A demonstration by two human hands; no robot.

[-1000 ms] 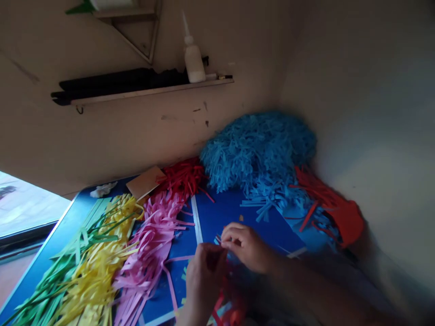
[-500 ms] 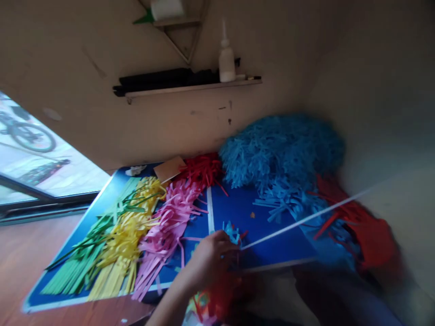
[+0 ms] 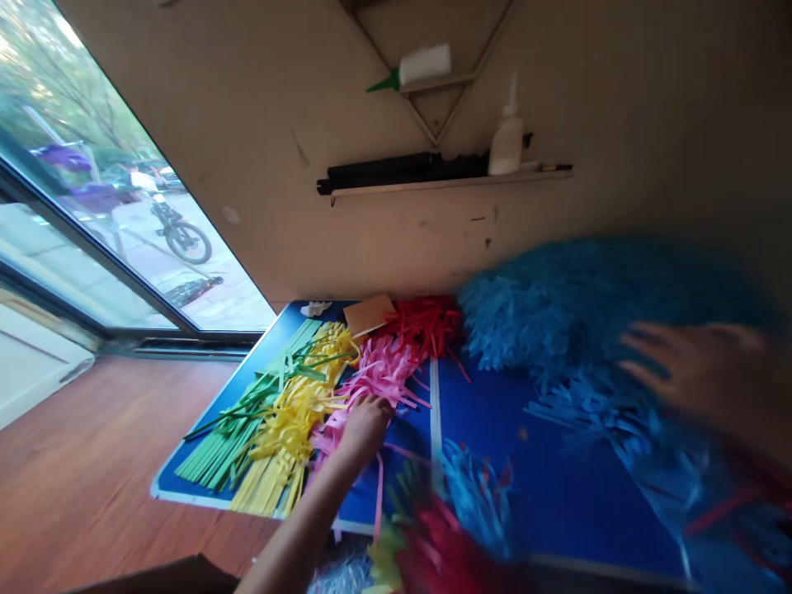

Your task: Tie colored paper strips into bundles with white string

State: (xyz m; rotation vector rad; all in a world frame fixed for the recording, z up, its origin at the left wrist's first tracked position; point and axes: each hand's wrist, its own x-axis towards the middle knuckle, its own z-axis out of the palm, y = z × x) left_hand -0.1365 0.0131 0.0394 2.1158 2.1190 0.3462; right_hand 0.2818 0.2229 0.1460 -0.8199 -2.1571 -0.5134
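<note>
My left hand (image 3: 370,421) reaches onto the pink paper strips (image 3: 387,363), its fingers curled down among them. At the right, my right hand (image 3: 686,367) is raised in front of the big blue fringe pile (image 3: 557,305), blurred, with its fingers spread and nothing seen in them. Close to me hangs a smeared multicolour fringe bundle (image 3: 442,540), red, green and yellow. Blue strips (image 3: 479,491) lie beside it, over the table's white line.
Green strips (image 3: 232,437) and yellow strips (image 3: 290,412) lie on the blue table (image 3: 557,478). Red strips (image 3: 430,324) and a brown card (image 3: 370,315) are at the back. Above, a wall shelf (image 3: 445,183) holds a white bottle (image 3: 507,140). A glass door (image 3: 204,313) stands left.
The view has turned left. My left hand has moved from the table's middle to the pink strips. My right hand has come into view, and the stretched white cord no longer shows.
</note>
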